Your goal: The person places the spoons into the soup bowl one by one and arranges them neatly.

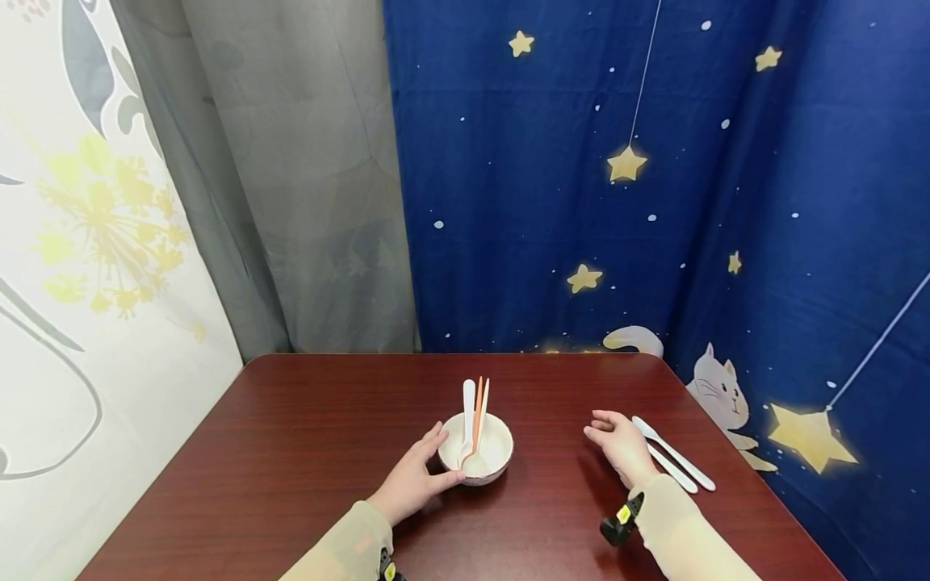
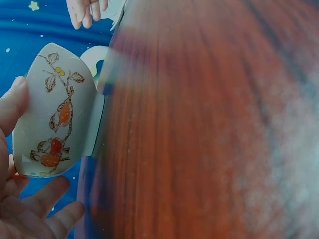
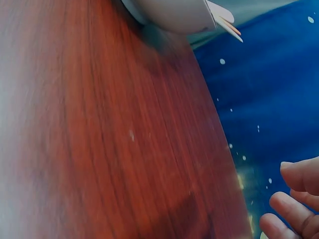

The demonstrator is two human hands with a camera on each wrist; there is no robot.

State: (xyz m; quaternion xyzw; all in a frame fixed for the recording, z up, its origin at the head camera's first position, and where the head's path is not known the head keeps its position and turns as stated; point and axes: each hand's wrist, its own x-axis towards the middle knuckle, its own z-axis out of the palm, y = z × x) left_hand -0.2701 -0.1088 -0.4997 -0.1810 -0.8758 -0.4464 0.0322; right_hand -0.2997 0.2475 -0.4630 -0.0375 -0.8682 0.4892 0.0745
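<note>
A small cream bowl (image 1: 498, 453) stands on the table, its outside painted with orange fruit on a branch, as the left wrist view shows. Leaning in it are a white-handled spoon (image 1: 468, 403), an orange utensil (image 1: 478, 411) and a slim cream utensil (image 1: 486, 399), their handles pointing away from me. My left hand (image 1: 416, 482) holds the bowl at its left side, thumb by the near rim and fingers along the far left. Over the table's right part my right hand (image 1: 621, 445) is held with loosely bent fingers and nothing in it.
Two long white utensils (image 1: 683, 461) lie side by side, just right of my right hand and partly hidden by it. The dark red wooden table (image 1: 327, 420) ends at a far edge with grey (image 1: 312, 202) and blue starry curtains (image 1: 508, 202) behind.
</note>
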